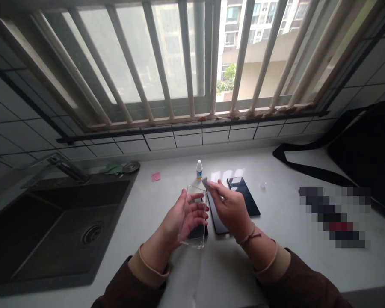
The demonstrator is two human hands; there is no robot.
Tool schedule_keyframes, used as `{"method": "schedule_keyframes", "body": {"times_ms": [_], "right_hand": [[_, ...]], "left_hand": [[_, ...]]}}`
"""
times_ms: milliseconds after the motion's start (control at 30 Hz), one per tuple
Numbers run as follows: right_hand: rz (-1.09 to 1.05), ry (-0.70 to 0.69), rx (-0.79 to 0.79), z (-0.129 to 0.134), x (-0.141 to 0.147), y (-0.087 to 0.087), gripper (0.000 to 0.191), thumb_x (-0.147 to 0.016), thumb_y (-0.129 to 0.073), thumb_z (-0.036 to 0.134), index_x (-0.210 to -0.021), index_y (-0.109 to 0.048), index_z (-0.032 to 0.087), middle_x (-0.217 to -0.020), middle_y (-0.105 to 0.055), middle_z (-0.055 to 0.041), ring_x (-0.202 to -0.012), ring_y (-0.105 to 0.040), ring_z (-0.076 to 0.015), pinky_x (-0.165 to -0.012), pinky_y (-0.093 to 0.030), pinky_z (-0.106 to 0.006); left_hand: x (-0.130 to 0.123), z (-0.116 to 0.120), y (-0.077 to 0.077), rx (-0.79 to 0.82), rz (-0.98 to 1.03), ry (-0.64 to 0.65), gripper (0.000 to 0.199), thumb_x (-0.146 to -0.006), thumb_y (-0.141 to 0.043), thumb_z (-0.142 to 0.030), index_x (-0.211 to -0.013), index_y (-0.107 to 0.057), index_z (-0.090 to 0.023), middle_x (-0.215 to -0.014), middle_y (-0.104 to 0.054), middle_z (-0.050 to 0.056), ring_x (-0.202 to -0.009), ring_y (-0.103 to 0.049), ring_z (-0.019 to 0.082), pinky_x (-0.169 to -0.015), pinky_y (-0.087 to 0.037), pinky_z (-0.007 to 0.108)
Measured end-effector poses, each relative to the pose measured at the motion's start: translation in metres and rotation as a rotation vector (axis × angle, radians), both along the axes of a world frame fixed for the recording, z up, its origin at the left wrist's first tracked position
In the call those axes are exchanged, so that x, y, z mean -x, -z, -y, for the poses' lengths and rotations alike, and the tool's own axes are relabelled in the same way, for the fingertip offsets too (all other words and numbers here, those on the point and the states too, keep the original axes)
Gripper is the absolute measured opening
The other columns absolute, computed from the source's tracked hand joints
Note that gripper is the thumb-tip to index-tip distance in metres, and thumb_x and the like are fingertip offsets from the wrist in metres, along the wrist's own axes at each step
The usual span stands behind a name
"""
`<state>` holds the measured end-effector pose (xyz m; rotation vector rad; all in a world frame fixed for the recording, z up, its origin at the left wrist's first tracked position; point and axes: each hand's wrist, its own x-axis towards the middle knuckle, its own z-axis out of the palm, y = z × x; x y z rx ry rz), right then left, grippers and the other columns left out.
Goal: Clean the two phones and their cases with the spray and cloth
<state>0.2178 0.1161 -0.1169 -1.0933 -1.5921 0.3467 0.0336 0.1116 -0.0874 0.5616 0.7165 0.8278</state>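
A clear phone case (192,239) rests in my left hand (188,214), whose fingers curl round its right edge. My right hand (229,205) pinches a small grey item (205,183) just above the case's upper right corner; what it is I cannot make out. Under and behind my right hand lies a dark, flat tablet-like device (220,226), with another dark glossy one (248,199) to its right. Part of a dark object shows below the case. Beyond my hands a small white-capped bottle (199,170) stands upright on the counter.
The white counter (160,158) has a dark sink (67,239) at the left, with a faucet (67,169), a green cloth (111,168) and a round metal strainer (131,167). A pink note (155,176) lies nearby. A black bag (368,141) with a strap is at the right.
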Motion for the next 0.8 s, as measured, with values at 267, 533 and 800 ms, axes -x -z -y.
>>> {"method": "schedule_keyframes", "body": {"times_ms": [267, 533, 800], "right_hand": [[0.285, -0.385, -0.186, 0.007, 0.020, 0.006, 0.037, -0.104, -0.056, 0.009, -0.135, -0.071, 0.022, -0.138, -0.075, -0.0092, -0.132, -0.070, -0.0199, -0.126, -0.046, -0.044], [0.240, -0.630, -0.180, 0.017, 0.025, -0.003, 0.041, -0.100, -0.060, 0.003, -0.131, -0.073, 0.027, -0.135, -0.077, -0.0027, -0.131, -0.070, -0.0165, -0.128, -0.044, -0.039], [0.119, -0.734, 0.127, 0.024, 0.017, -0.015, 0.024, -0.104, -0.064, 0.018, -0.121, -0.078, 0.025, -0.108, -0.085, -0.0015, -0.102, -0.082, -0.0168, -0.104, -0.063, -0.032]], "left_hand": [[-0.004, -0.002, 0.005, -0.017, 0.034, -0.139, 0.052, -0.111, -0.041, -0.052, -0.121, -0.070, -0.009, -0.107, -0.077, 0.020, -0.097, -0.076, 0.026, -0.090, -0.061, 0.036], [0.007, -0.009, 0.003, 0.023, -0.070, -0.297, 0.050, -0.108, -0.045, -0.057, -0.118, -0.066, -0.013, -0.084, -0.071, 0.011, -0.068, -0.070, 0.019, -0.066, -0.060, 0.029], [0.007, -0.012, 0.001, 0.009, -0.089, -0.358, 0.049, -0.110, -0.037, -0.056, -0.121, -0.058, -0.013, -0.085, -0.068, 0.011, -0.065, -0.067, 0.019, -0.058, -0.056, 0.027]]}}
